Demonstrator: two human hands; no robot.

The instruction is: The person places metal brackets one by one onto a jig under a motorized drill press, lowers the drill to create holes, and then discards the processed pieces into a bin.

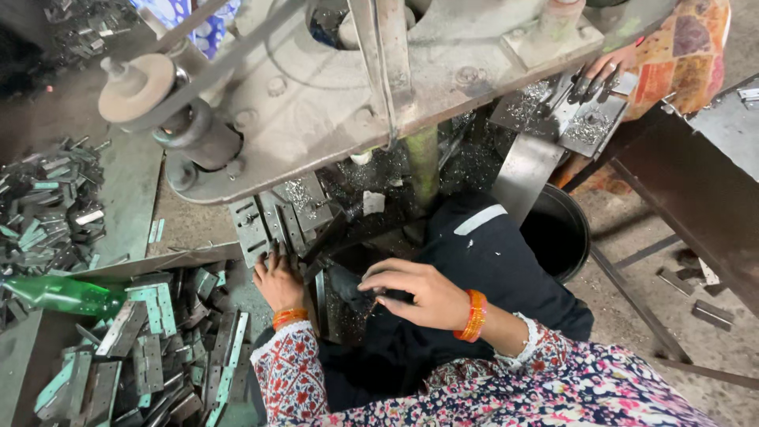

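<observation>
Under the grey machine frame point(316, 103), at the jig plates point(269, 221): left hand point(277, 281) laid flat, fingers spread forward and pressed down on a dark metal piece point(312, 265) against the plates' near edge; not closed round anything, only bearing down. Just right of that hand: right hand point(419, 292), fingers curled and pinched onto a dark flat metal part point(348, 286), thumb on top, fingertips underneath as far as can be told; part nearly level, its far end pointing toward the left hand and almost touching the piece there. Orange bangles point(474, 315) at the right wrist, another orange band at the left wrist. Beneath both hands: dark cloth point(474, 261) over the lap, sprinkled with metal filings.

Left of the left hand, close by: a heap of hinge plates point(150, 348), grey with pale green film, lying crosswise in a shallow tray. Further out on that side: a green plastic bottle point(67, 294) on its side, and beyond it a second heap of dark metal pieces point(51, 209). Beyond the right hand, past the knee: a black bucket point(561, 229), with a slanted metal chute point(526, 170) above it. Well beyond the grip, at the top right: another person's hand point(609, 67) resting on a second set of plates, patterned orange cloth behind it.
</observation>
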